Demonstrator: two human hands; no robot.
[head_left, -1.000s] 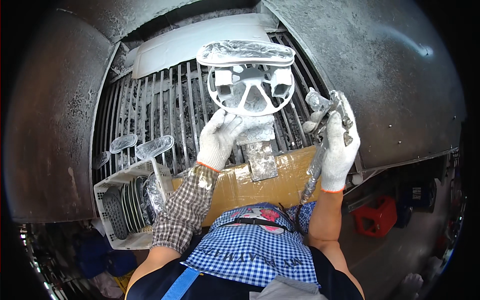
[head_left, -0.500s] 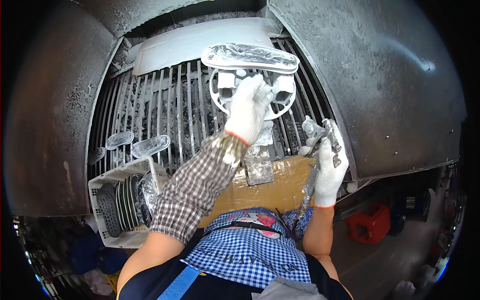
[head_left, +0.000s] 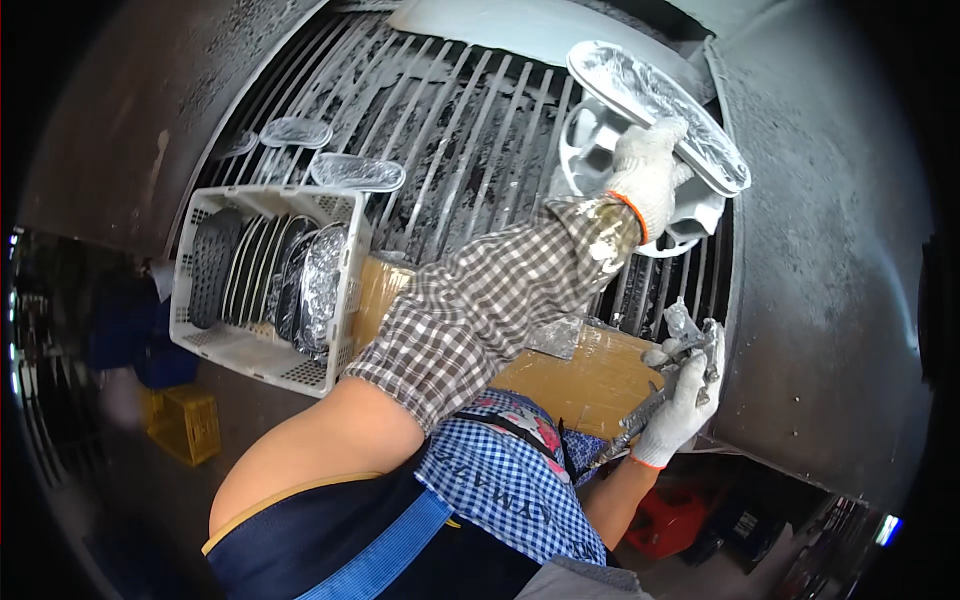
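A shoe sole (head_left: 655, 95) with a white rim and a shiny, crinkled, film-like face sits tilted on a round white stand (head_left: 697, 215) with hollow block-shaped supports. My left hand (head_left: 648, 172), in a white knit glove with an orange cuff, is closed at the sole's near edge, over the stand. Its fingertips are partly hidden, and I cannot make out what they grip. At the lower right my right hand (head_left: 685, 405), gloved too, wraps round a paint-crusted spray gun (head_left: 686, 330), whose nozzle end points up toward the stand.
Metal bars (head_left: 450, 130) form a coated grate beneath. Left stands a white basket (head_left: 265, 367) of upright soles; film-wrapped soles (head_left: 357, 173) lie behind it. Brown taped cardboard (head_left: 575, 375) edges the front. Dark metal walls (head_left: 825, 270) rise on both sides. A yellow crate (head_left: 182, 420) sits low left.
My view has swung left and turned, so the basket appears larger and the stand farther right. My left hand now overlaps the sole's near edge. The spray gun stays in my right hand.
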